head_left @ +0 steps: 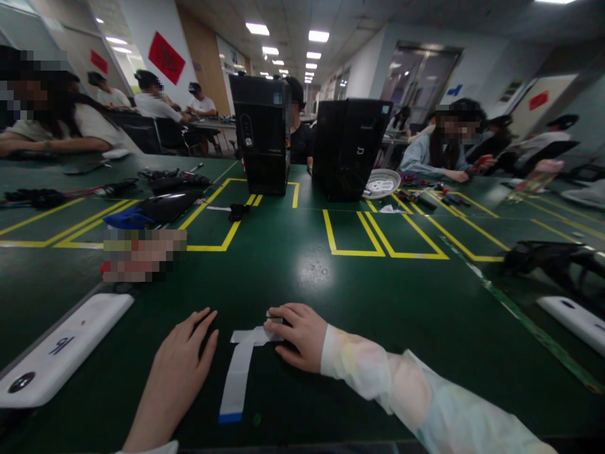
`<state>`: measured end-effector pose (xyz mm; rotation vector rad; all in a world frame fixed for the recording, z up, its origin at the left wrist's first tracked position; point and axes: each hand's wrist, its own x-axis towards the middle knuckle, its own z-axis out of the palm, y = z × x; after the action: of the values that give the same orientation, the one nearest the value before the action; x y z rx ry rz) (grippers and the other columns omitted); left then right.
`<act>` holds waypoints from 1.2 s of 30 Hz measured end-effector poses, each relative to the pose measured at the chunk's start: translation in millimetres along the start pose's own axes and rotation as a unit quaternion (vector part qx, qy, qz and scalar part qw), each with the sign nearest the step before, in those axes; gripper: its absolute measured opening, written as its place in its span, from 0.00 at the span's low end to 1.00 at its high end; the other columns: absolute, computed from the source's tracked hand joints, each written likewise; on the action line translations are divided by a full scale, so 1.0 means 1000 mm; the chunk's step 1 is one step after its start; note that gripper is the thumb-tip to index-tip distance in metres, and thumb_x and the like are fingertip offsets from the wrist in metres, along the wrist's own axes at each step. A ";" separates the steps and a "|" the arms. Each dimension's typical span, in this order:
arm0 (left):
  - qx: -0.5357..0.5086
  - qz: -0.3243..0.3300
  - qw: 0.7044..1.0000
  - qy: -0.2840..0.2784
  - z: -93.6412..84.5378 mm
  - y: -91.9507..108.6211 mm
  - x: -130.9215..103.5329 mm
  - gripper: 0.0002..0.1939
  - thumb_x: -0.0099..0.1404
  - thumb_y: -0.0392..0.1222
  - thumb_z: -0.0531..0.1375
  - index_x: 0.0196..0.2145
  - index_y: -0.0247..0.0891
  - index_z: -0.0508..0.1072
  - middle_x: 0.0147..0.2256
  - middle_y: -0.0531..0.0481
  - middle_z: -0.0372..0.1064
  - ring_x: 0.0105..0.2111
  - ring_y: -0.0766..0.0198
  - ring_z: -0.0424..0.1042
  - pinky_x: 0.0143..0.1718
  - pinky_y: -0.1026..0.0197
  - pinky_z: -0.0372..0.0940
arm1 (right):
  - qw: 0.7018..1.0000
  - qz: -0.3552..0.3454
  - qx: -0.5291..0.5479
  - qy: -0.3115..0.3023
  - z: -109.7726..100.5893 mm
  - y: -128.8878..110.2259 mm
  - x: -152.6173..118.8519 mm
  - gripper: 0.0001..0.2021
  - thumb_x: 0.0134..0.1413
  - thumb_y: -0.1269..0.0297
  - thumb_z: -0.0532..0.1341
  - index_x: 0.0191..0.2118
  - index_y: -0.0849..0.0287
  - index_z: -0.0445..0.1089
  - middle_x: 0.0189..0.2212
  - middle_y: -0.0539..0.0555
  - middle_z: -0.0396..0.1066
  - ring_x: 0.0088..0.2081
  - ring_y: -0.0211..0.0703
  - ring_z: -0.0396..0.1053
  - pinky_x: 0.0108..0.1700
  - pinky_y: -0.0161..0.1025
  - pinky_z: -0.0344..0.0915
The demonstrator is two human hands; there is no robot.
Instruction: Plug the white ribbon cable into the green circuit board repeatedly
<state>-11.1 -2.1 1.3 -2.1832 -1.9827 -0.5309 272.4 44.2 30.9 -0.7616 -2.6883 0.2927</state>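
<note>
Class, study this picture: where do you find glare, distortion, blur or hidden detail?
Head view: dim overall, with bright ceiling lights and a pale glare patch on the green tabletop; wide-angle stretching towards the edges; pixelated blocks over some faces and an item at left; the white strip shows plainly, but the small piece at the right hand is indistinct.

No wording can be read with certainty. A dark mark, unclear in form, is borne by the white case (89,325). Pale emblems and small labels, too small to be read, are carried by the left computer tower (262,142) and the right computer tower (340,148). The characters on the large red wall sign (166,58) are blurred.
</note>
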 end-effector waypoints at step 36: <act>0.003 -0.014 1.000 -0.018 0.007 -0.004 -0.001 0.30 0.67 0.55 0.45 0.55 0.33 0.70 0.55 0.36 0.66 0.54 0.46 0.67 0.54 0.43 0.64 | 0.621 0.707 -0.229 0.248 -0.115 0.224 -0.299 0.37 0.54 0.42 0.48 0.56 0.70 0.68 0.48 0.84 0.63 0.52 0.81 0.62 0.43 0.71 0.56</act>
<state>-14.1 0.0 -6.4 -2.1805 -2.0329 -0.4908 660.3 82.8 -2.7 -2.5035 -1.0598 -0.2845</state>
